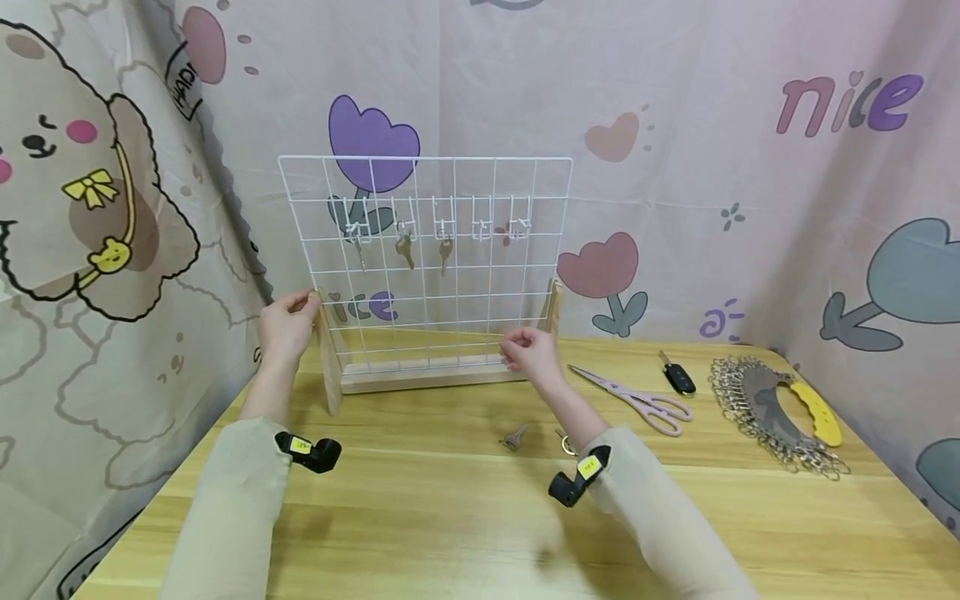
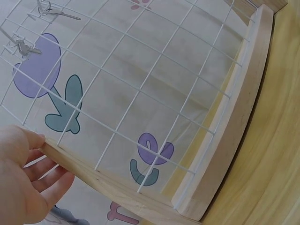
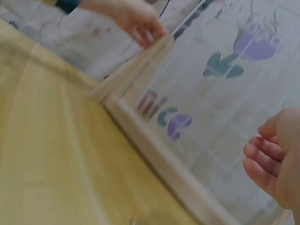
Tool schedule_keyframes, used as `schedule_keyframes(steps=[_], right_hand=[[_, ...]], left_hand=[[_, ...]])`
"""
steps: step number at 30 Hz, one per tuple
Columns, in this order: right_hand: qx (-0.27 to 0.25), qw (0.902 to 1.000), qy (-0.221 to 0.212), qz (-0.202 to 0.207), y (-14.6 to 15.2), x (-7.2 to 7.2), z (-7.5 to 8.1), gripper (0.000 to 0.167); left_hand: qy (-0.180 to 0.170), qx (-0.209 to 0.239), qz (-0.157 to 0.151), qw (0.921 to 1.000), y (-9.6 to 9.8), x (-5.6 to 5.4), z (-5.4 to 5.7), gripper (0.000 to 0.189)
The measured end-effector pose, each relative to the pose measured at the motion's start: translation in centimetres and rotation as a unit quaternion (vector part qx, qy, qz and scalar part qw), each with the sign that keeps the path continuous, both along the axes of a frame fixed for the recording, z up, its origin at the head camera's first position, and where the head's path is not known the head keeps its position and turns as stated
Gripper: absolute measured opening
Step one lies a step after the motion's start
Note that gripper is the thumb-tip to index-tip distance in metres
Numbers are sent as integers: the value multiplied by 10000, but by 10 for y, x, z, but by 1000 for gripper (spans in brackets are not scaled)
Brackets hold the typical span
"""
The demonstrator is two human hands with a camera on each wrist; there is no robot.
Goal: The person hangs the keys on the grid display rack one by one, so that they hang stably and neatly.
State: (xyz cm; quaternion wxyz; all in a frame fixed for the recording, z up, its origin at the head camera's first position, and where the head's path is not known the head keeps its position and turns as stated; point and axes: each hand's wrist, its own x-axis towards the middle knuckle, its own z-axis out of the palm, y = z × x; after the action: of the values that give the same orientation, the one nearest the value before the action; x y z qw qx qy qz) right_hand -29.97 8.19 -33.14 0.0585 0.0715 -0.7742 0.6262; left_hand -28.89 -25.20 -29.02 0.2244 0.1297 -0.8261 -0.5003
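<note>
A white wire grid rack (image 1: 425, 157) stands upright on a wooden base (image 1: 435, 377). My left hand (image 1: 287, 327) pinches the top of its left wooden post (image 2: 89, 173), thumb in front and fingers behind. Three keys, one of them a brass-coloured key (image 1: 406, 252), hang from white hooks on the grid; two hooks to the right, including the end hook (image 1: 519, 227), bear nothing. In front of the grid's lower right, my right hand (image 1: 534, 354) hovers with loosely bent fingers (image 3: 262, 159) and nothing visible in them. A small key (image 1: 513, 438) lies on the table below it.
Partly hidden by the right forearm, a ring (image 1: 567, 444) lies on the table. Further right are pink-handled scissors (image 1: 637, 400), a black car key (image 1: 679, 379) and a curved grey plate with a yellow handle (image 1: 819, 414) and many wire loops. Patterned curtains (image 1: 675, 50) hang behind.
</note>
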Motion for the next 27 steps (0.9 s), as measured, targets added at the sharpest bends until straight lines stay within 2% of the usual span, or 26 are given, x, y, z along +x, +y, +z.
schedule_keyframes(steps=[7,13,19,27], right_hand=[[383,9982,-338,308,23,15,-37,9],[566,9944,-643,625,36,28,-59,9],[649,9901,-748,991,44,38,-70,12],[888,9817,-833,1461,43,41,-76,15]], left_hand=[[1,80,-8,10000,0,-1,0,43],[-27,57,2,10000,0,-1,1,43],[-38,178,-22,9998,0,-1,3,42],[-109,115,-73,9998,1,0,3,44]])
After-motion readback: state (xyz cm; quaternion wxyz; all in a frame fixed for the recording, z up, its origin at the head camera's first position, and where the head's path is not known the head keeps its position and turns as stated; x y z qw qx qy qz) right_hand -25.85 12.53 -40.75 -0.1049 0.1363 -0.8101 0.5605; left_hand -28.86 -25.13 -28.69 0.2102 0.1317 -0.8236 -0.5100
